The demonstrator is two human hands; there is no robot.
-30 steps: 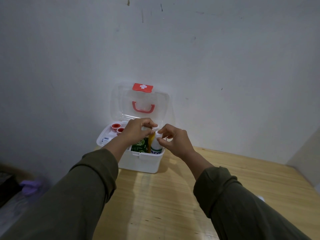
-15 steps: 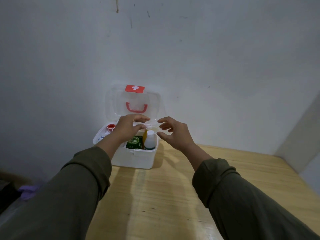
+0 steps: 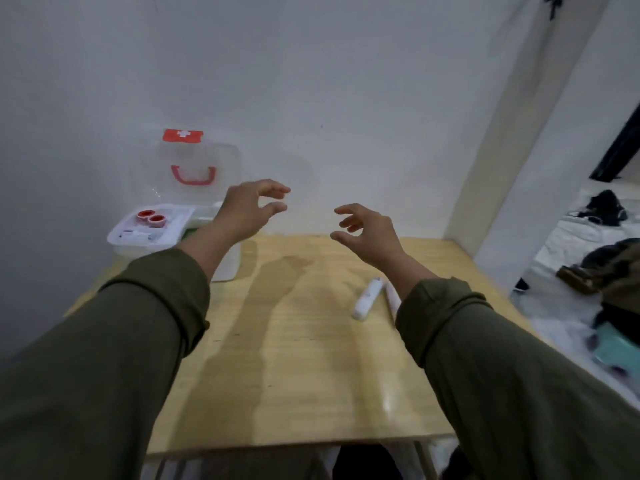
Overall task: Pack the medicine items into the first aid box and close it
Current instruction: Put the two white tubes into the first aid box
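- The first aid box (image 3: 221, 268) sits at the far left of the wooden table (image 3: 294, 358), close to the white wall (image 3: 311, 81)
- Its clear lid (image 3: 187, 171) stands up, open, with a red cross label (image 3: 183, 135) at the top and a red handle (image 3: 193, 175) under it
- A white tray (image 3: 152, 225) rests on the left part of the box, and two rolls with red rims (image 3: 151, 217) lie in the tray
- The left arm hides most of the inside of the box, so I cannot tell what is in there
- The left hand (image 3: 247, 211) is up in the air just right of the box, fingers spread and bent, with nothing in it
- The right hand (image 3: 369, 232) is in the air over the middle of the table, fingers bent and loose, with nothing in it
- The two hands are apart and do not touch
- A white tube (image 3: 366, 299) lies flat on the table, well apart from the box, below the right wrist
- A second thin white thing (image 3: 392, 296) lies just beside the tube, partly hidden by the green sleeve (image 3: 485, 358)
- On the right, past the table, there are dark clothes (image 3: 602, 206) on a pale, blurry surface
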